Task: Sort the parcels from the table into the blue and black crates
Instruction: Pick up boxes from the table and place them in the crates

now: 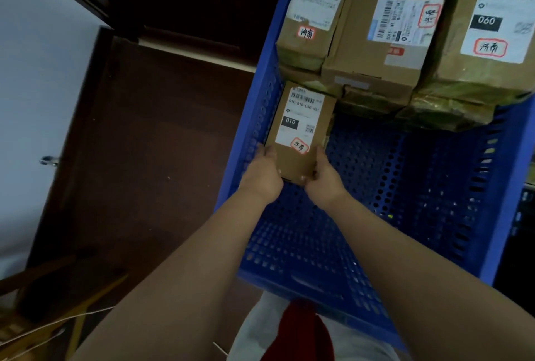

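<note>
Left hand [265,171] and right hand [322,175] grip the near end of a small parcel [301,131] from either side, inside the blue crate [405,187], against its left wall. Three larger parcels [376,42] fill the crate's far end.

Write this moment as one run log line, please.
stage: placing | both hands, left hand, right hand, hold small cardboard parcel | inside blue crate | parcels stacked behind

Left hand [265,171] and right hand [324,173] grip a small parcel [301,131] inside the blue crate [434,187], beside stacked parcels [385,33]
</note>
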`<state>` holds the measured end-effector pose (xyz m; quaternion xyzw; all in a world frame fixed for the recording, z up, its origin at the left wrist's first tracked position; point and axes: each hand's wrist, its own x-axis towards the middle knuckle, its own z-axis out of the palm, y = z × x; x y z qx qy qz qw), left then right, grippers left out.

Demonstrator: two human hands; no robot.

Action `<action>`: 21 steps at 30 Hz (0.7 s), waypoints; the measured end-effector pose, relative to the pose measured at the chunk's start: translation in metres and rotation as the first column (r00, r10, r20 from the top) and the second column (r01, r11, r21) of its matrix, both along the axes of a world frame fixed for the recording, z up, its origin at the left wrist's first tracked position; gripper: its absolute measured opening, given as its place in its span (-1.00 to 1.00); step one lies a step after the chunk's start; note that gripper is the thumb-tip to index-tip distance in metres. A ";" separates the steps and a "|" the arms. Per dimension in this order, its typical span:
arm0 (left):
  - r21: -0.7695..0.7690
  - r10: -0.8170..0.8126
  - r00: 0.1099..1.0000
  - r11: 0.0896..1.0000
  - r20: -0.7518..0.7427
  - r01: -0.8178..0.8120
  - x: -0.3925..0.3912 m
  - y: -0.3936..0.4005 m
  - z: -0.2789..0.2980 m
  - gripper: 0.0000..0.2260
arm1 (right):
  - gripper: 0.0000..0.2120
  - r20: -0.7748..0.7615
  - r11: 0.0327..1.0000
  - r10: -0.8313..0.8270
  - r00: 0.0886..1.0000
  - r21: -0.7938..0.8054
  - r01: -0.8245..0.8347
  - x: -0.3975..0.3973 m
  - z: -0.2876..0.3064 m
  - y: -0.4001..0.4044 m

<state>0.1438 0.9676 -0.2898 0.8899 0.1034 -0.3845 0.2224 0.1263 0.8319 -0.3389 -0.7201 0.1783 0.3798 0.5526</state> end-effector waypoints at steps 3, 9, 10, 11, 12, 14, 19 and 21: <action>-0.005 0.000 1.000 1.000 0.005 0.000 -0.004 0.000 0.005 -0.41 | -0.19 0.027 0.998 -0.025 0.999 0.058 0.023 -0.005 0.005 -0.001; -0.050 0.046 0.997 0.998 0.055 -0.044 -0.012 -0.003 0.032 -0.52 | -0.34 0.049 0.993 -0.036 0.998 0.111 0.030 -0.004 0.026 -0.009; -0.054 0.054 0.996 0.997 0.070 -0.050 -0.014 -0.004 0.039 -0.54 | -0.35 0.055 0.995 -0.040 0.998 0.092 0.035 -0.006 0.032 -0.014; -0.061 0.062 0.994 0.996 0.086 -0.057 -0.016 -0.005 0.045 -0.58 | -0.37 0.059 0.997 -0.042 0.997 0.070 0.038 -0.008 0.036 -0.018; -0.073 0.074 0.992 0.995 0.100 -0.067 -0.019 -0.006 0.052 -0.64 | -0.38 0.061 0.998 -0.046 0.997 0.046 0.044 -0.011 0.042 -0.023; -0.102 0.091 0.988 0.992 0.123 -0.079 -0.024 -0.009 0.066 -0.69 | -0.38 0.059 0.999 -0.053 0.997 -0.003 0.054 -0.018 0.055 -0.034; -0.124 0.081 0.985 0.990 0.151 -0.062 -0.036 -0.017 0.099 -0.71 | -0.37 0.045 0.994 -0.057 0.997 -0.092 0.061 -0.033 0.092 -0.066; -0.107 0.072 0.986 0.993 0.150 -0.057 -0.040 -0.021 0.112 -0.66 | -0.37 0.047 0.991 -0.060 0.997 -0.113 0.065 -0.038 0.107 -0.076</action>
